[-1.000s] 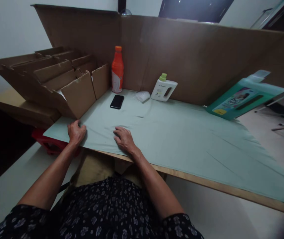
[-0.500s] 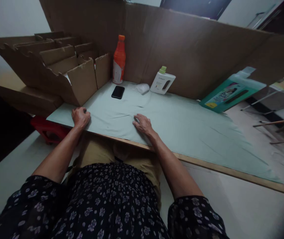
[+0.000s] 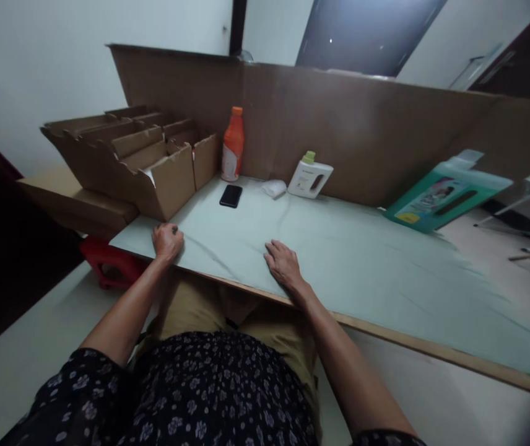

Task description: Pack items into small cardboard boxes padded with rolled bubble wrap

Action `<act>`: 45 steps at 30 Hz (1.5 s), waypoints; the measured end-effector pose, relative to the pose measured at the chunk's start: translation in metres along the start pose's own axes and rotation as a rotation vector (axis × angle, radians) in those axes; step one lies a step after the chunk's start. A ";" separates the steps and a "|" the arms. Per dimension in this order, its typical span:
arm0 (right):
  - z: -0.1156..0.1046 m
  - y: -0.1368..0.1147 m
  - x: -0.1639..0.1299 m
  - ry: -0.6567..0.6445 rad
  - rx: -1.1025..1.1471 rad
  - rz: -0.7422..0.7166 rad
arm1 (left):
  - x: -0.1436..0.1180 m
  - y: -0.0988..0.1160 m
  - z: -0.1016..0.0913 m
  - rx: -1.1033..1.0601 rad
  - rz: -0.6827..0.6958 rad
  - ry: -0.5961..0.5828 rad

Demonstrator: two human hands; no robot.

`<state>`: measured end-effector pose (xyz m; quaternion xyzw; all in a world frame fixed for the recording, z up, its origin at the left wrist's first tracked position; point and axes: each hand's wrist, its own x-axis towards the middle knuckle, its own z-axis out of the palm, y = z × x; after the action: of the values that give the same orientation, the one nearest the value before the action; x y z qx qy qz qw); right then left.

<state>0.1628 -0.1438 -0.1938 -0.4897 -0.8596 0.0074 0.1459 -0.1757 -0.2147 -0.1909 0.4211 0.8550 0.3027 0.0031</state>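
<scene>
My left hand (image 3: 167, 242) is closed in a fist on the pale green tabletop cover (image 3: 339, 260), near the front left edge. A small dark object (image 3: 174, 230) pokes out at the top of the fist; its kind is too small to make out. My right hand (image 3: 284, 265) lies palm down on the cover near the front edge, holding nothing, its fingers stretched out. A black phone (image 3: 231, 196) lies flat beyond my hands. Behind it stands an orange bottle (image 3: 233, 145), with a crumpled white item (image 3: 274, 188) to its right.
A divided cardboard box (image 3: 176, 179) stands at the back left. A white jug with a green cap (image 3: 309, 177) and a large green jug (image 3: 446, 195) stand along the cardboard wall (image 3: 362, 136). Below the left edge is a red stool (image 3: 109, 263).
My view has tilted upward, so everything sits lower in the picture. The fingers of my right hand look flatter and straighter. My left hand remains closed at the table edge.
</scene>
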 end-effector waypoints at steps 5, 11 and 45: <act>0.004 0.004 -0.001 0.039 -0.039 -0.035 | 0.001 -0.002 0.005 -0.050 0.034 0.042; 0.010 0.010 -0.005 0.075 -0.076 -0.056 | -0.009 0.003 0.002 -0.127 0.091 0.117; 0.033 -0.005 0.232 -0.254 0.116 -0.072 | 0.243 0.075 -0.105 0.654 0.343 -0.693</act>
<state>0.0393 0.0536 -0.1682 -0.4445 -0.8863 0.1135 0.0641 -0.3060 -0.0594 -0.0054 0.6100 0.7724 -0.1422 0.1048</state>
